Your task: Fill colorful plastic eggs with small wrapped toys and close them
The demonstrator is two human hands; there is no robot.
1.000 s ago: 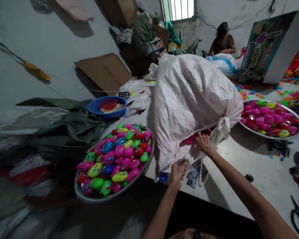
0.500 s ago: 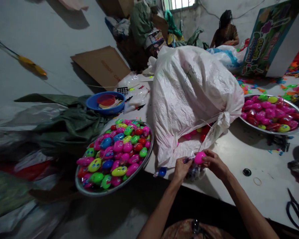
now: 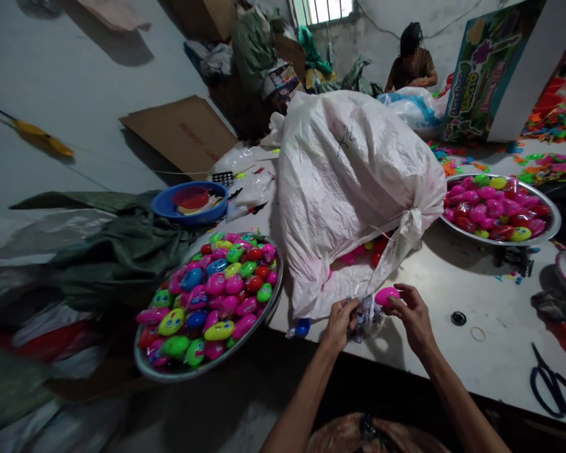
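At the table's front edge, my left hand (image 3: pixel 342 322) is closed on a crumpled bundle of clear printed plastic wrappers (image 3: pixel 366 322). My right hand (image 3: pixel 414 318) pinches a bright pink plastic egg (image 3: pixel 385 296) between thumb and fingers, just above and right of that bundle. Part of the wrappers is hidden behind my left fingers. Directly behind both hands stands a big white woven sack (image 3: pixel 353 189), its opening showing pink, red and yellow eggs (image 3: pixel 380 250). A blue egg (image 3: pixel 302 327) lies by the sack's lower left corner.
On the left, a metal basin (image 3: pixel 139 358) is heaped with wrapped colourful eggs; another basin (image 3: pixel 554 223) stands right. Scissors (image 3: pixel 554 387), a black ring (image 3: pixel 458 318) and a rubber band (image 3: pixel 478 333) lie right. A blue tub (image 3: pixel 170 214) sits behind left. A person (image 3: pixel 411 63) sits far back.
The pink egg and my right hand have shifted slightly right, away from my left hand, and more of the wrappers shows between them. The whole view has turned a little to the right.
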